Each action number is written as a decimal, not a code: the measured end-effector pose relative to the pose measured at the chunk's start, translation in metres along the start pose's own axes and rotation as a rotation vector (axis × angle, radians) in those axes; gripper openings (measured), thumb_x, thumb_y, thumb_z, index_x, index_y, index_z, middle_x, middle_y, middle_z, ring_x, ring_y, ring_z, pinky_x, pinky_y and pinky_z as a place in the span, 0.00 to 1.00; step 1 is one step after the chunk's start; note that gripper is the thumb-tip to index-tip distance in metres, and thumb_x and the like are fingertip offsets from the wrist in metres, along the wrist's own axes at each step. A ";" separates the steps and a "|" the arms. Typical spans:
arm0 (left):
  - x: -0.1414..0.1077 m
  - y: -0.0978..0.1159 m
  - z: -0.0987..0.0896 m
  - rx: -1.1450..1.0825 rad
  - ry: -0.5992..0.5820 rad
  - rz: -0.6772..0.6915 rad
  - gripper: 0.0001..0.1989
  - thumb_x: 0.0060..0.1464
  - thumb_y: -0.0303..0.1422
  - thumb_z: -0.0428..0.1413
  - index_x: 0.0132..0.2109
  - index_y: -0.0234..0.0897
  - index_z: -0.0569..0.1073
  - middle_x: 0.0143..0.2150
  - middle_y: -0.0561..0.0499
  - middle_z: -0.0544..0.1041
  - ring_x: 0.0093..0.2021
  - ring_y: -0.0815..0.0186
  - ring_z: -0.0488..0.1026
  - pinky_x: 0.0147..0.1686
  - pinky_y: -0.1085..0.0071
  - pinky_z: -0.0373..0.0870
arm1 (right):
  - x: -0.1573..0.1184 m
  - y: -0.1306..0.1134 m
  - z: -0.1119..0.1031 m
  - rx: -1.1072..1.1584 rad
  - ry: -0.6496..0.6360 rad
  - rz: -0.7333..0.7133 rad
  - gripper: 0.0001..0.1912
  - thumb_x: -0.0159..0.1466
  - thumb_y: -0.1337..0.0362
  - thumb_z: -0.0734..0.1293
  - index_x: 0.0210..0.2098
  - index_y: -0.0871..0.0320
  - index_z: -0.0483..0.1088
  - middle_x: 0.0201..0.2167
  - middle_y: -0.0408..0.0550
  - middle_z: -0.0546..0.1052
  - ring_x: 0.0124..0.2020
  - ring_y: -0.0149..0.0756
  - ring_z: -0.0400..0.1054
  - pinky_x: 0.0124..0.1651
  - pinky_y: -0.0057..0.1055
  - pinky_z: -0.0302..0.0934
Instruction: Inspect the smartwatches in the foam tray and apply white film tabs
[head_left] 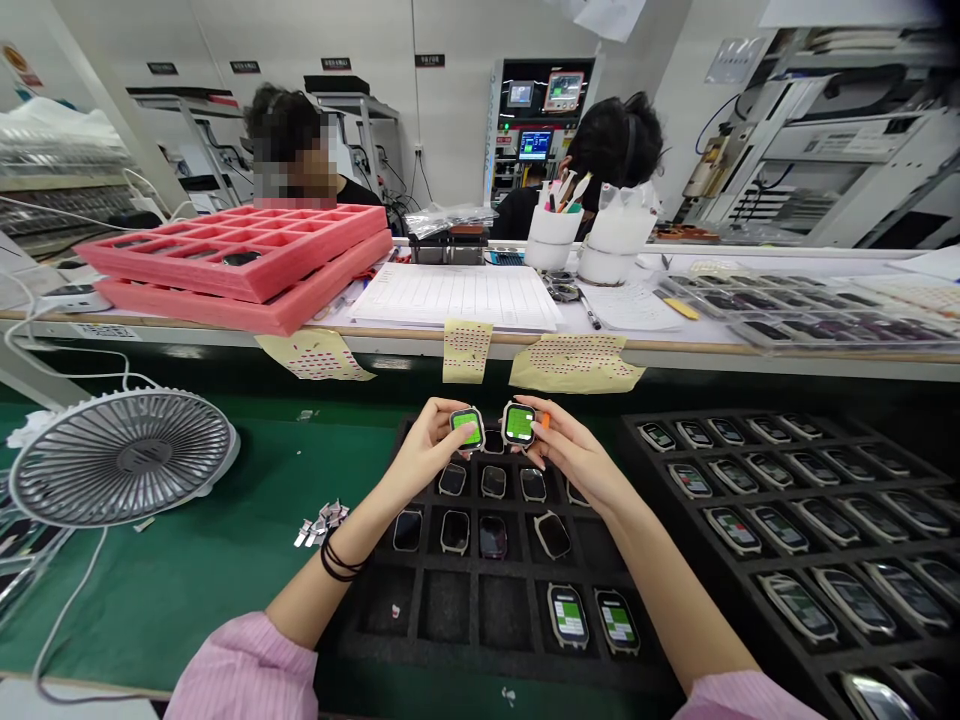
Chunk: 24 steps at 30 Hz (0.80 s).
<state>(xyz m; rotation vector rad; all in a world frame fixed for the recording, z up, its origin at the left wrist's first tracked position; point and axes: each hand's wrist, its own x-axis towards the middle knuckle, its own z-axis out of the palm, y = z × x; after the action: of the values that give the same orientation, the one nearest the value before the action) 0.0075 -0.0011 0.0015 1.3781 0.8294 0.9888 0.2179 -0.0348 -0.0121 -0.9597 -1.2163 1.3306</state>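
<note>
Above a black foam tray [450,605], my left hand [429,440] grips a square smartwatch [466,428] with a green lit screen, its thumb on the glass. Close beside it, my right hand [566,445] holds a second smartwatch [519,424], also showing green, with a thumb at the screen's edge. Something orange [545,421] shows by the right fingers. Dark-screened watches, such as one watch [454,531], lie in the tray's compartments. Two lit watches [568,615] sit in its near right corner.
Another black tray [720,590], full of watches, stands at the right. A grey fan [127,455] and small silvery pieces [322,522] are on the green mat at the left. Pink foam trays [247,285] and paper sheets [457,295] lie on the shelf ahead. Two people are beyond it.
</note>
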 end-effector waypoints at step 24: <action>0.004 -0.006 -0.005 0.009 0.064 0.012 0.23 0.51 0.49 0.60 0.43 0.36 0.66 0.35 0.51 0.72 0.21 0.77 0.63 0.15 0.80 0.51 | 0.000 0.000 0.001 -0.086 -0.021 -0.043 0.23 0.62 0.59 0.68 0.57 0.49 0.65 0.42 0.47 0.71 0.33 0.32 0.65 0.26 0.29 0.58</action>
<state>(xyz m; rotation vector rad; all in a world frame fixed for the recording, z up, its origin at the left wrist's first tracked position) 0.0053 0.0045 -0.0042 1.3668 0.8752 1.0446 0.2166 -0.0348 -0.0114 -0.9761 -1.3124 1.2662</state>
